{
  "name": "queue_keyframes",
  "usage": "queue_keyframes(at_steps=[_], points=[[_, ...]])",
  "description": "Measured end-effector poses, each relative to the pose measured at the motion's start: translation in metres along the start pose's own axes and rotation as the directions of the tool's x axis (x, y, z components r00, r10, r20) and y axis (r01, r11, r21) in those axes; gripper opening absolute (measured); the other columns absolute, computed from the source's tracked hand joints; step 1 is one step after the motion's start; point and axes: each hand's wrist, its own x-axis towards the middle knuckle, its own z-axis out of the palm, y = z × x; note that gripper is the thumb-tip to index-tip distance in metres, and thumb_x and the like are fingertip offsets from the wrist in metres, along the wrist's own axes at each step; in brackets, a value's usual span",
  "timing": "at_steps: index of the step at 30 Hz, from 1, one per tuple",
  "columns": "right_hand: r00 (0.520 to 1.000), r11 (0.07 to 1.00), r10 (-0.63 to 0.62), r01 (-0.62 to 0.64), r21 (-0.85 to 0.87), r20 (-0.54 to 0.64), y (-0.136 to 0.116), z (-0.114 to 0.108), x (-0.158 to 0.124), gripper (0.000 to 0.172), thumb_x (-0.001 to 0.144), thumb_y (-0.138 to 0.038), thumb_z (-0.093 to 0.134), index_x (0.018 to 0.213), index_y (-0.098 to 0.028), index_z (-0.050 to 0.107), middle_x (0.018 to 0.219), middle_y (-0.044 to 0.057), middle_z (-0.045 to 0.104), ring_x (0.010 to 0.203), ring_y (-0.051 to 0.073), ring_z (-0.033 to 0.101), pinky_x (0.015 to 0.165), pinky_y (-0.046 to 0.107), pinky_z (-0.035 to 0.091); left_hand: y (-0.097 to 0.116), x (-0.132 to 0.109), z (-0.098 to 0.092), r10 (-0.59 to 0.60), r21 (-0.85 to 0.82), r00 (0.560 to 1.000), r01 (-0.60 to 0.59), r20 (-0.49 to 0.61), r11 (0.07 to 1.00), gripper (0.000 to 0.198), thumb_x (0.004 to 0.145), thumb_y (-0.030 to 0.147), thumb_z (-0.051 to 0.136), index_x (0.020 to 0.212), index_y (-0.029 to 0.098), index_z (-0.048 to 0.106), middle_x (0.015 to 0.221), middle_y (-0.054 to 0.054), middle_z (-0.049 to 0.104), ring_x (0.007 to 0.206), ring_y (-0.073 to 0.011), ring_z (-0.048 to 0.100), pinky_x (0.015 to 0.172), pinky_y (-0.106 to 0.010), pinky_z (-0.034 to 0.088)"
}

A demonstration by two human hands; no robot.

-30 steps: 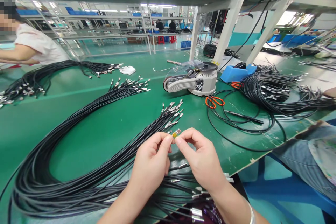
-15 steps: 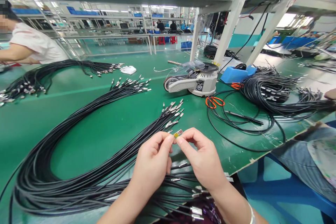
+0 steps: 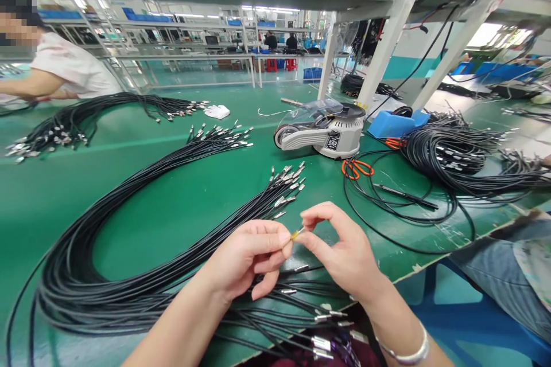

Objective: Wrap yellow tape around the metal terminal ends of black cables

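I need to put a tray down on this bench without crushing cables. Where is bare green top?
Bare bench shows inside the big cable loop, and between the two fanned connector bundles. Crowded: the coils right of the tape dispenser, and the front edge under both hands.

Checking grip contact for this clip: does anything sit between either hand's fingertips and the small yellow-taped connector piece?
Nothing visible does. The left hand and right hand both pinch the small yellow-taped piece directly with bare fingertips, above the black cables on the green table. The contact faces themselves are hidden by the fingers.
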Motion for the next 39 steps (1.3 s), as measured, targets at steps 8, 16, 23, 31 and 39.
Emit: queue_keyframes(at_steps=[8, 16, 23, 31, 39], points=[[0.956, 0.984, -0.178, 0.165, 0.071, 0.235, 0.003, -0.024, 0.004, 0.017, 0.085, -0.012, 0.06, 0.098, -0.023, 0.065, 0.09, 0.004, 0.068, 0.085, 0.016, 0.061, 0.078, 0.029, 0.051, -0.001, 0.0, 0.002, -0.063, 0.199, 0.998, 0.06, 0.008, 0.978, 0.022, 0.078, 0.032, 0.061, 0.069, 0.013, 0.06, 0.048, 0.007, 0.041, 0.028, -0.0014, 0.028, 0.026, -0.014, 0.025], [0.9, 0.904, 0.351, -0.397, 0.157, 0.258, 0.006, -0.032, -0.003, 0.013, 0.084, -0.03, 0.063, 0.078, -0.018, 0.064, 0.076, 0.001, 0.062, 0.07, 0.013, 0.056, 0.066, 0.026, 0.047, -0.001, -0.001, 0.031, 0.268, 0.851, 0.944, 0.022, -0.19, 0.525, 0.023, 0.087, 0.037, 0.049, 0.079, 0.017, 0.058, 0.062, 0.005, 0.05, 0.051, -0.007, 0.044, 0.047, -0.018, 0.034], [0.857, 0.858, 0.427, -0.485, 0.171, 0.286, -0.001, -0.036, -0.006, 0.017, 0.082, -0.031, 0.062, 0.076, -0.016, 0.066, 0.069, 0.0, 0.062, 0.067, 0.013, 0.056, 0.064, 0.025, 0.047, -0.007, 0.006, 0.038, 0.382, 0.962, 0.924, -0.083, -0.023, 0.259, 0.026, 0.09, 0.031, 0.044, 0.077, 0.019, 0.062, 0.071, 0.002, 0.059, 0.066, -0.0115, 0.05, 0.064, -0.023, 0.039], [0.844, 0.855, 0.461, -0.505, 0.118, 0.274, 0.007, -0.039, -0.012, 0.019, 0.08, -0.034, 0.062, 0.077, -0.016, 0.067, 0.071, 0.002, 0.065, 0.067, 0.015, 0.057, 0.064, 0.027, 0.046, -0.009, 0.002, 0.037, 0.168, 0.763, 0.953, 0.088, -0.251, 0.641, 0.034, 0.086, 0.044, 0.046, 0.085, 0.015, 0.065, 0.069, -0.001, 0.06, 0.056, -0.0121, 0.053, 0.051, -0.023, 0.045], [0.813, 0.797, 0.526, -0.573, 0.191, 0.248, 0.01, -0.036, -0.018, 0.019, 0.076, -0.034, 0.064, 0.074, -0.015, 0.065, 0.066, 0.0, 0.062, 0.063, 0.014, 0.055, 0.062, 0.027, 0.045, -0.011, -0.012, 0.031, 0.123, 0.81, 0.959, 0.142, -0.255, 0.569, 0.031, 0.083, 0.04, 0.052, 0.085, 0.014, 0.067, 0.076, -0.003, 0.065, 0.068, -0.0142, 0.057, 0.067, -0.026, 0.048]])
